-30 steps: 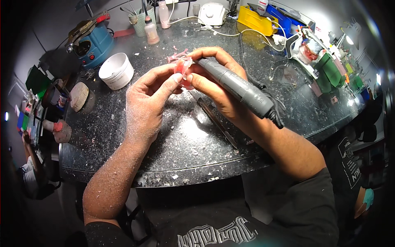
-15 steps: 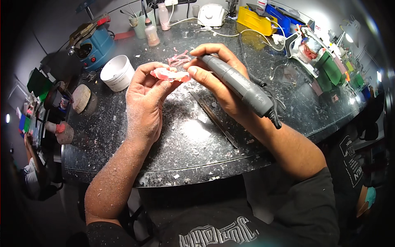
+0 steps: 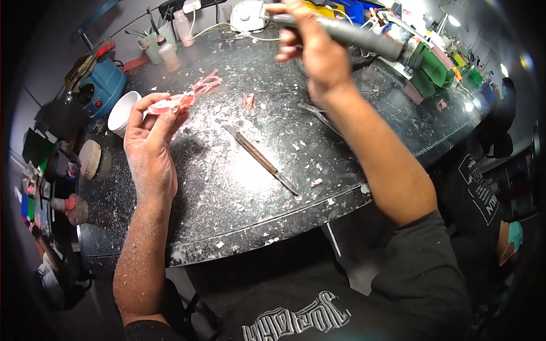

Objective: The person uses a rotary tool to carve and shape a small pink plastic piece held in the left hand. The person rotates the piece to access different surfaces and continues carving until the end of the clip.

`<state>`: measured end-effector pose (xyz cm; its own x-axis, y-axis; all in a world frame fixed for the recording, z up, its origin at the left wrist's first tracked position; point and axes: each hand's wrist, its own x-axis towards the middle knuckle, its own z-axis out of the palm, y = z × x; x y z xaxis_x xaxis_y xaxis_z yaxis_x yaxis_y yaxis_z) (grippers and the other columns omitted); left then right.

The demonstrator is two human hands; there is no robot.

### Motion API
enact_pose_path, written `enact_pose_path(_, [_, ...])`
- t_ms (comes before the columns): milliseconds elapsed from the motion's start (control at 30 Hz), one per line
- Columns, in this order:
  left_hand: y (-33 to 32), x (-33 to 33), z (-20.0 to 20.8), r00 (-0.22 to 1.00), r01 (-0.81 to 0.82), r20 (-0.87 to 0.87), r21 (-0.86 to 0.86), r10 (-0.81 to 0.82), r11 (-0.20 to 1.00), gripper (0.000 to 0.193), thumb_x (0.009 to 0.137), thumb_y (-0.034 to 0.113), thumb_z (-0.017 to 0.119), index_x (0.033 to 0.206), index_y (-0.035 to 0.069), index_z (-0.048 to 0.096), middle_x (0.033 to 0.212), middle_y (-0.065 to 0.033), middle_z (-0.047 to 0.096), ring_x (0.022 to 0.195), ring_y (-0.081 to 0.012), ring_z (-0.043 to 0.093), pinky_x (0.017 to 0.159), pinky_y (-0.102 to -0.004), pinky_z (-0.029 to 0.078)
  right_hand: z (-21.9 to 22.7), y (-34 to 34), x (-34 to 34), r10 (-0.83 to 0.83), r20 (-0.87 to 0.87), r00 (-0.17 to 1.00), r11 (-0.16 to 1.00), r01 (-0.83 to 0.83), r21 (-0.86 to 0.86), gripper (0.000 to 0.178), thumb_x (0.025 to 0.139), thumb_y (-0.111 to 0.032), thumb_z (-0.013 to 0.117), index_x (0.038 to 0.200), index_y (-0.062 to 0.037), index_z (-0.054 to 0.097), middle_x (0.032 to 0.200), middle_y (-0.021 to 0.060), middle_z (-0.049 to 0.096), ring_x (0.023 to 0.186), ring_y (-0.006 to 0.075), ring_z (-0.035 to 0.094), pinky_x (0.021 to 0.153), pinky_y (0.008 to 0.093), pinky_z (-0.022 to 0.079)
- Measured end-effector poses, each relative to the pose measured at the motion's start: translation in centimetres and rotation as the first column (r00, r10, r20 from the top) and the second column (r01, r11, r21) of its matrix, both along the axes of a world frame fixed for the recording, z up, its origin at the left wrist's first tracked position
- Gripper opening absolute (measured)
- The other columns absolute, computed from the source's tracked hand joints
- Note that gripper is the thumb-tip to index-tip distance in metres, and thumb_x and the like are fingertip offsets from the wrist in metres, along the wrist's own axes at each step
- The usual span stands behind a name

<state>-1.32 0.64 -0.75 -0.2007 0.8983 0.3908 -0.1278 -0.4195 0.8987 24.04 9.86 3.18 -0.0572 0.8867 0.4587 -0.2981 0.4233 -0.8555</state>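
My left hand [image 3: 149,139], dusted with pale shavings, pinches a pink denture piece [image 3: 164,107] between thumb and fingers, above the left part of the bench. Farther forward and to the right, my right hand [image 3: 327,62] grips a thick dark grey rotary handpiece [image 3: 361,38]; motion blurs both, and the tool's tip cannot be made out. Between my arms lies a slim knife with a brown handle [image 3: 257,154]. Pink strips of material [image 3: 207,84] lie just beyond the denture piece, with a small pink scrap [image 3: 248,101] to their right.
Shavings litter the dark bench [image 3: 227,221]. A white tub [image 3: 122,113] and blue machine [image 3: 102,85] stand left, bottles [image 3: 169,54] and a white control box [image 3: 247,16] at the back. Metal tweezers-like tool [image 3: 319,116] lies below my right wrist. Other people sit at both sides.
My right hand has pulled the handpiece away from the denture piece, forward toward the back of the bench. The view has turned, shifting the bench leftward; my left hand still holds the denture piece.
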Motion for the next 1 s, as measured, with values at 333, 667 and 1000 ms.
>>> enact_pose_path(333, [-0.3,1.1,0.4,0.988,-0.010,-0.151,0.173,0.037,0.985,0.024,0.094,-0.010,0.063,0.114,0.002,0.063,0.113,-0.0112,0.070,0.112,-0.0165,0.066,0.099,-0.0311,0.055,-3.1,5.5,6.9,-0.021,0.989,0.143,0.887,0.460,-0.047,0.062,0.078,-0.055,0.072,0.093,0.0045,0.076,0.083,0.0198,0.074,0.074,0.0294,0.070,0.070,0.0392,0.054])
enact_pose_path(667, [-0.9,0.9,0.9,0.984,-0.030,-0.170,0.173,0.059,0.984,0.022,0.094,-0.006,0.067,0.114,0.004,0.063,0.109,-0.0055,0.069,0.104,-0.0115,0.066,0.094,-0.0269,0.054,-4.5,6.7,5.9,-0.128,0.992,-0.009,0.807,0.581,0.109,0.064,0.083,-0.055,0.072,0.117,-0.0013,0.074,0.121,0.0238,0.071,0.113,0.0381,0.069,0.098,0.0475,0.053])
enact_pose_path(1000, [-0.4,-0.4,0.8,0.999,0.013,-0.034,0.133,-0.009,0.991,0.021,0.096,0.003,0.066,0.117,0.005,0.064,0.115,-0.0059,0.068,0.107,-0.0141,0.065,0.094,-0.0339,0.055,1.9,-1.8,6.6,-0.096,0.982,0.166,0.943,0.332,0.036,0.058,0.068,-0.054,0.090,0.082,-0.0062,0.062,0.070,0.0100,0.064,0.067,0.0207,0.060,0.062,0.0380,0.050])
